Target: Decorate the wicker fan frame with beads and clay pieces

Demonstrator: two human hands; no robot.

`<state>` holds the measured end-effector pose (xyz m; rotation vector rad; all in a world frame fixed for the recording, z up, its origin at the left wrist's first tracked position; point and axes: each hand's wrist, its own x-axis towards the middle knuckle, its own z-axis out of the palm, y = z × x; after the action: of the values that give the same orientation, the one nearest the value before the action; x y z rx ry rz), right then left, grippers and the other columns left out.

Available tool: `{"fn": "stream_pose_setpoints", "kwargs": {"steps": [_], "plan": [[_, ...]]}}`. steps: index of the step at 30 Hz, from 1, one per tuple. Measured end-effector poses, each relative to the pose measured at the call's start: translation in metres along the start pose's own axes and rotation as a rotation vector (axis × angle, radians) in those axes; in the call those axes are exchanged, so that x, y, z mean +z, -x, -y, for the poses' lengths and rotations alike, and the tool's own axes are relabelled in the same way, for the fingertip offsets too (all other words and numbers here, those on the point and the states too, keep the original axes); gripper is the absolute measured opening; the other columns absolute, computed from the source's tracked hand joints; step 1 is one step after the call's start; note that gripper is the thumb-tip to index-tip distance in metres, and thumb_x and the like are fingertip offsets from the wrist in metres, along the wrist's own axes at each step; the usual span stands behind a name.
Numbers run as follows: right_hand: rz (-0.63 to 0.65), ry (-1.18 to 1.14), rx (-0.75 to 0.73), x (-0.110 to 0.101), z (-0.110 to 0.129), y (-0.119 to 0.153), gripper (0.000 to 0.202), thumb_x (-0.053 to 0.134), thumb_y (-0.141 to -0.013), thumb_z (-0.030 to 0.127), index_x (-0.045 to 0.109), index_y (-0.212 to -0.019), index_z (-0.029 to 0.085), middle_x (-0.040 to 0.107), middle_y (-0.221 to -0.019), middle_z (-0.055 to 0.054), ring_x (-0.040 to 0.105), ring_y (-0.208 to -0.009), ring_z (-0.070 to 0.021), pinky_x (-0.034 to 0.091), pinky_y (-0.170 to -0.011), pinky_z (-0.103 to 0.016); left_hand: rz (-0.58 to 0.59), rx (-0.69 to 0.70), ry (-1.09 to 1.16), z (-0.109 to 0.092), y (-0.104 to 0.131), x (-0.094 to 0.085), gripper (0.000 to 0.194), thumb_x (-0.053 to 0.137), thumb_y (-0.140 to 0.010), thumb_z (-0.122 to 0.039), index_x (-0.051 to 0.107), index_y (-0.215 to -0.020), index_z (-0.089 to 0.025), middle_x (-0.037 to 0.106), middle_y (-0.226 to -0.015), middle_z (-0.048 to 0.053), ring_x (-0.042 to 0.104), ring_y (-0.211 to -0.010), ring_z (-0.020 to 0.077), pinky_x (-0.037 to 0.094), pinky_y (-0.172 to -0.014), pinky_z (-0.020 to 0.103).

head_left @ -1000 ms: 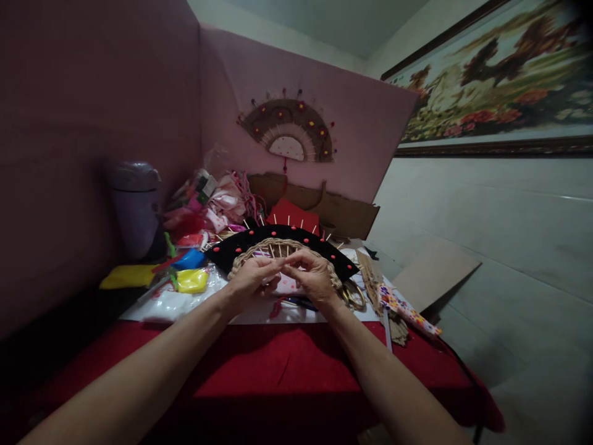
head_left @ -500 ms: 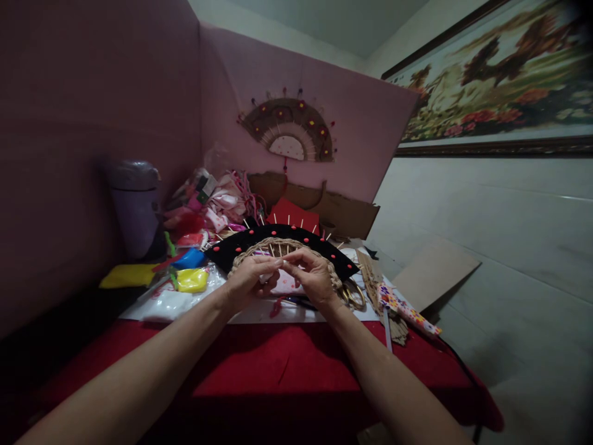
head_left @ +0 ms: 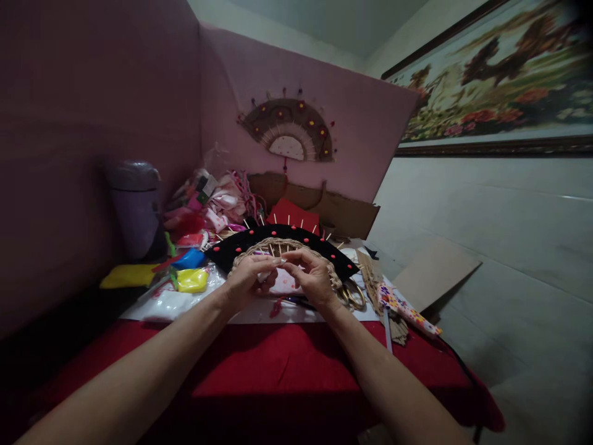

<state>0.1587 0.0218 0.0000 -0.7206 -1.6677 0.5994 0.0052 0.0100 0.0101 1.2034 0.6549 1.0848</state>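
Over the front of a black fan (head_left: pixel 273 233) my two hands meet, fingertips together. My left hand (head_left: pixel 252 276) is closed in a pinch on a small whitish bit, too small to name. Fingers of my right hand (head_left: pixel 312 277) pinch at the same spot from the other side. The fan lies on the table, dotted with red dabs, thin sticks poking past its curved upper edge. Tan braided cord (head_left: pixel 245 250) arches along its inner curve. Beneath my hands shows a pale pink dotted half-round piece (head_left: pixel 285 283), partly hidden.
Yellow (head_left: pixel 192 280) and blue packets lie left, by a purple tumbler (head_left: pixel 136 213). Gold-handled scissors (head_left: pixel 354 295), cardboard strips and a floral-wrapped piece (head_left: pixel 410 311) lie right. A finished-looking fan (head_left: pixel 290 127) hangs on the pink board. Red cloth (head_left: pixel 278 358) covers the table's front.
Both hands stay in nearly the same place. Only the fingertips have shifted slightly against each other; the fan and the things around it have not moved.
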Motion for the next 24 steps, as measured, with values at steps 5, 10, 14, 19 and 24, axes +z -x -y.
{"fn": "stream_pose_setpoints", "kwargs": {"steps": [5,10,14,19,24], "plan": [[0.001,0.020,0.015,0.0003,-0.0001,0.0000,0.014,0.067,-0.076,0.033,0.066,-0.076,0.019,0.059,-0.073,-0.001,0.051,-0.062,-0.0113,0.041,-0.052,-0.023,0.012,0.022,-0.028,0.0023,-0.0014,-0.0017,0.027,0.065,-0.071,-0.037,0.052,-0.064,-0.014,0.037,-0.043,-0.006,0.028,-0.037,0.0043,0.015,-0.034,0.018],[-0.020,0.016,0.016,-0.0002,0.0009,-0.0005,0.014,0.067,-0.076,0.032,0.064,-0.073,0.018,0.058,-0.070,0.000,0.051,-0.062,-0.0116,0.042,-0.053,-0.023,-0.009,0.014,-0.038,0.0032,-0.0027,-0.0029,0.031,0.063,-0.073,-0.043,0.052,-0.067,-0.015,0.039,-0.043,-0.006,0.028,-0.036,0.0041,0.015,-0.034,0.017],[0.007,0.012,-0.002,-0.0004,0.0009,-0.0002,0.012,0.068,-0.075,0.029,0.066,-0.077,0.018,0.059,-0.072,0.000,0.052,-0.063,-0.0114,0.042,-0.056,-0.024,-0.015,0.007,-0.018,0.0036,-0.0027,-0.0033,0.030,0.069,-0.069,-0.037,0.050,-0.065,-0.015,0.038,-0.044,-0.007,0.027,-0.037,0.0031,0.016,-0.035,0.017],[0.004,-0.011,0.043,0.0002,-0.0029,0.0003,0.014,0.066,-0.076,0.033,0.065,-0.077,0.018,0.060,-0.073,-0.001,0.050,-0.058,-0.0104,0.040,-0.049,-0.023,-0.012,0.016,-0.026,0.0047,-0.0025,-0.0038,0.029,0.067,-0.071,-0.040,0.052,-0.067,-0.015,0.038,-0.043,-0.007,0.028,-0.036,0.0032,0.016,-0.035,0.017],[-0.009,-0.030,0.071,0.0008,-0.0021,-0.0001,0.015,0.067,-0.075,0.033,0.064,-0.074,0.018,0.059,-0.070,0.000,0.048,-0.056,-0.0102,0.039,-0.046,-0.022,-0.004,0.021,-0.039,0.0051,-0.0049,-0.0056,0.030,0.067,-0.071,-0.042,0.054,-0.069,-0.014,0.039,-0.042,-0.007,0.027,-0.035,0.0032,0.015,-0.035,0.017]]}}
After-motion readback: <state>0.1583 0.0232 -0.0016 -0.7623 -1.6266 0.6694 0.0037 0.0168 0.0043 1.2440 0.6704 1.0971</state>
